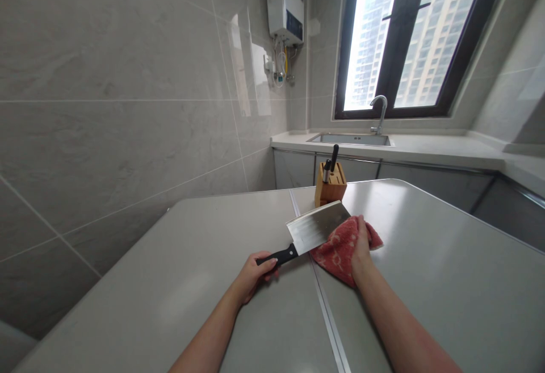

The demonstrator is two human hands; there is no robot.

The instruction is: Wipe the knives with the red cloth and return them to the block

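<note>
My left hand (254, 273) grips the black handle of a steel cleaver (315, 227), whose broad blade points away to the right over the grey table (191, 282). My right hand (361, 248) clutches a red patterned cloth (340, 248) that is bunched against the far underside of the blade. Just beyond the blade stands a wooden knife block (330, 187) with two dark-handled knives sticking out of it.
A seam (327, 316) runs down the table between my arms. Behind the table is a counter with a steel sink (353, 139) and a tap (380, 113) under a window. A tiled wall stands at the left, with a water heater (285, 1) high up.
</note>
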